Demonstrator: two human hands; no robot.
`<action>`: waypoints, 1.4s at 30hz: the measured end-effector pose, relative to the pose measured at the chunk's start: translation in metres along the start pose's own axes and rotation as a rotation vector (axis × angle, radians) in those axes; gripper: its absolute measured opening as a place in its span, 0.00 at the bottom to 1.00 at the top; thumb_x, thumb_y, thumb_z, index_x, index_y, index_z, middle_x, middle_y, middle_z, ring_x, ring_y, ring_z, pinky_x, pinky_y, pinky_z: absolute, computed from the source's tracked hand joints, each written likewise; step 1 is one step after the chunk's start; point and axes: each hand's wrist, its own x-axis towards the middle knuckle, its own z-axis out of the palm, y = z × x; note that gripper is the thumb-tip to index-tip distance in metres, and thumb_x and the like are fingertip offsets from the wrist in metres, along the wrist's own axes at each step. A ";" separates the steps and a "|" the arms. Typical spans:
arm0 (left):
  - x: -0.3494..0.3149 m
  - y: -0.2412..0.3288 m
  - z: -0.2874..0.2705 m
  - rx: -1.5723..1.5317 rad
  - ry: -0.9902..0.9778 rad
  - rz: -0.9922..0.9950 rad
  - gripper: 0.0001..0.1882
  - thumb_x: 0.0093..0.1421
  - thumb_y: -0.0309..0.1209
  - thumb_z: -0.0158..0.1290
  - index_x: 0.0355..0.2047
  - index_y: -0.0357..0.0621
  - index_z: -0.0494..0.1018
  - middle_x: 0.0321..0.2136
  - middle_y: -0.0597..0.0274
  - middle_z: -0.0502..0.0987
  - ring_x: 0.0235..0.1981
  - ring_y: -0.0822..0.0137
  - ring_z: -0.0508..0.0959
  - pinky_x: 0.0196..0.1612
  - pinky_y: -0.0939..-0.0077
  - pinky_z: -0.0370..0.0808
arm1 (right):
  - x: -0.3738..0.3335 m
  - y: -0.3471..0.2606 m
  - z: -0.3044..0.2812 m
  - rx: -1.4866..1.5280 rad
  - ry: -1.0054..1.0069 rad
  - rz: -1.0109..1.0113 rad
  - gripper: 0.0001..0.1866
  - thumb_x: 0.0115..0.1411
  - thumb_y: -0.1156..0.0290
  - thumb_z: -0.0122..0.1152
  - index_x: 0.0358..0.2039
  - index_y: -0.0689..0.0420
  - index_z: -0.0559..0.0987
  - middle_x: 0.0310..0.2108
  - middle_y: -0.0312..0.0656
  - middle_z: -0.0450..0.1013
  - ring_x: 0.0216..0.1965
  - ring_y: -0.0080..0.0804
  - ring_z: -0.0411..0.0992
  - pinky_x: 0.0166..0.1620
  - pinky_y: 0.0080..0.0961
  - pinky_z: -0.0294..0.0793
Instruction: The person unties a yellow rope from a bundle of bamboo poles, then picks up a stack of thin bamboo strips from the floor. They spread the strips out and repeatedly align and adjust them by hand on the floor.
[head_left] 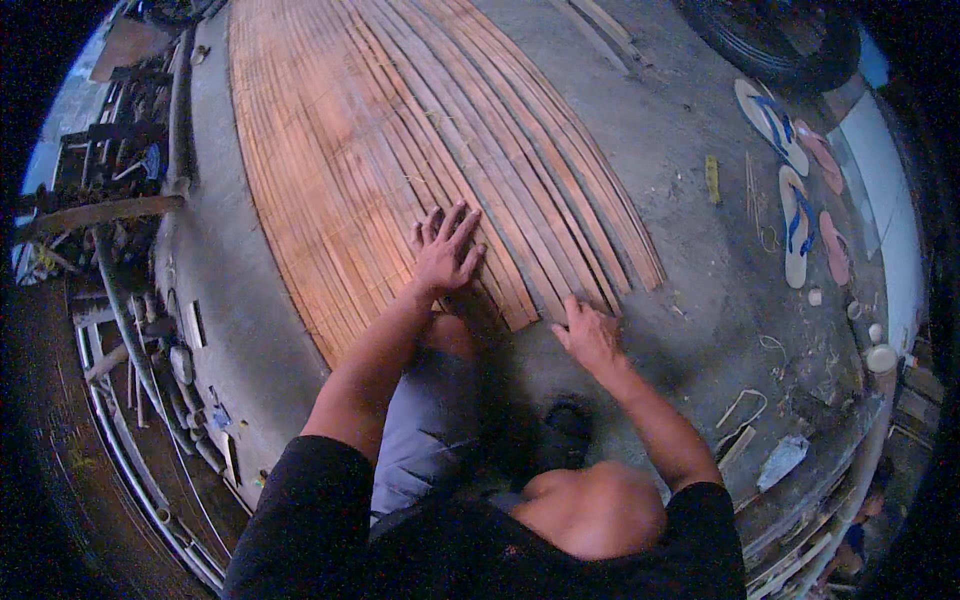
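Long, narrow wooden slats (330,150), which look like split bamboo, lie side by side on the concrete floor and run away from me. On the left they sit close together; toward the right, dark gaps part them. My left hand (448,248) rests on the slats near their close end, fingers spread, holding nothing. My right hand (590,335) is at the near ends of the right-hand slats (560,260), its index finger stretched toward one slat's end. Whether the right fingertips touch the wood or pinch it is hard to see.
Sandals with blue straps (797,225) and pink sandals (833,250) lie on the right, below a black tyre (770,50). A yellow strip (712,180) lies nearer. Clutter with metal tubes (130,310) lines the left side. A pale blue scrap (783,460) is at the lower right.
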 end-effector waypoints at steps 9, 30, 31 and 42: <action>0.004 0.000 0.001 0.004 0.009 0.031 0.34 0.64 0.56 0.48 0.70 0.68 0.60 0.72 0.61 0.56 0.71 0.39 0.50 0.68 0.32 0.39 | 0.010 -0.003 0.024 0.207 0.220 -0.063 0.15 0.60 0.63 0.63 0.38 0.59 0.71 0.30 0.54 0.77 0.32 0.57 0.77 0.35 0.51 0.75; 0.038 0.089 0.003 -0.026 -0.011 -0.054 0.40 0.65 0.57 0.49 0.73 0.58 0.54 0.74 0.53 0.49 0.74 0.44 0.47 0.71 0.38 0.37 | 0.005 0.099 -0.030 0.568 0.281 0.223 0.13 0.63 0.63 0.63 0.34 0.63 0.79 0.33 0.53 0.79 0.37 0.51 0.78 0.42 0.42 0.76; 0.040 0.087 0.016 -0.096 0.034 0.004 0.39 0.66 0.56 0.47 0.73 0.58 0.53 0.74 0.53 0.48 0.74 0.43 0.47 0.71 0.36 0.37 | 0.004 0.095 -0.031 0.572 0.237 0.196 0.13 0.63 0.64 0.63 0.33 0.63 0.78 0.33 0.53 0.79 0.37 0.50 0.78 0.41 0.41 0.76; 0.039 0.111 0.038 0.102 0.043 -0.028 0.38 0.67 0.57 0.43 0.73 0.56 0.53 0.74 0.54 0.51 0.74 0.46 0.48 0.71 0.34 0.34 | 0.002 0.070 -0.020 0.419 0.283 0.103 0.16 0.58 0.63 0.68 0.41 0.60 0.79 0.38 0.54 0.78 0.41 0.59 0.76 0.44 0.49 0.76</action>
